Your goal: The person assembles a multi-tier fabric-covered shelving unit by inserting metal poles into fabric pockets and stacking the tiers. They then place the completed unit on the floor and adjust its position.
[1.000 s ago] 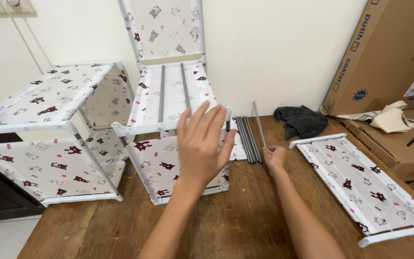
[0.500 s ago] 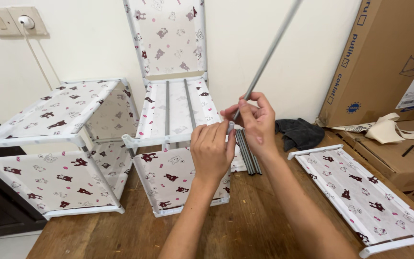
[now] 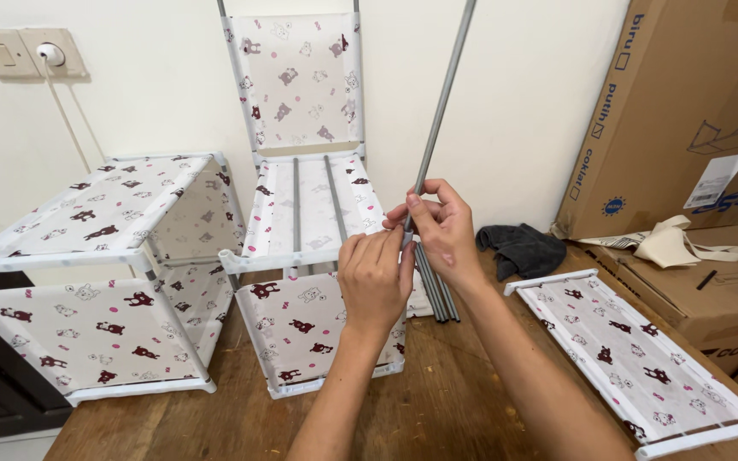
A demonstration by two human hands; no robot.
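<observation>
Head view: the right hand pinches a long grey rod near its lower end, its long axis rising steeply up and slightly right from that grip. Just below and left, the left hand curls around the rack's front corner, touching the rod's tip; whether it clamps anything there, I can't quite tell. Spare rods lie on the worktop beneath.
</observation>
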